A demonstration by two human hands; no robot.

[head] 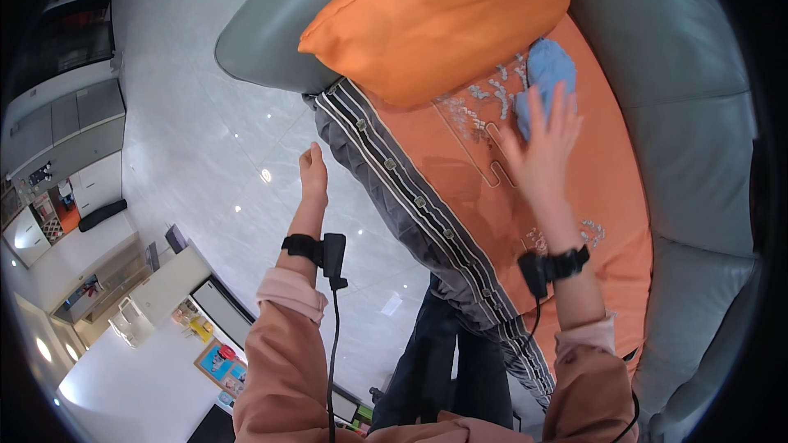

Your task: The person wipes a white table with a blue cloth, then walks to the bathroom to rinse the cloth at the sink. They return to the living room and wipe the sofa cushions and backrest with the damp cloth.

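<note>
My right hand (545, 151) is spread, its fingers apart and slightly blurred, with the fingertips over the near part of a crumpled blue cloth (552, 64). Whether they touch the cloth is hard to tell. The cloth lies on an orange embroidered sofa cover (443, 178), against the right end of a plump orange cushion (443, 24). Out over the floor, left of the cover's edge, hangs my left hand (314, 175). It is seen from the thumb side, with no object visible in it; most of its fingers are hidden.
A grey-green leather sofa (683, 117) curves around the cover, its armrest (265, 43) beyond the cushion. The cover's dark patterned border (420, 202) hangs over the front edge. Glossy tiled floor (203, 104) stretches left to cabinets (68, 120). Cables run from black wrist straps (305, 247).
</note>
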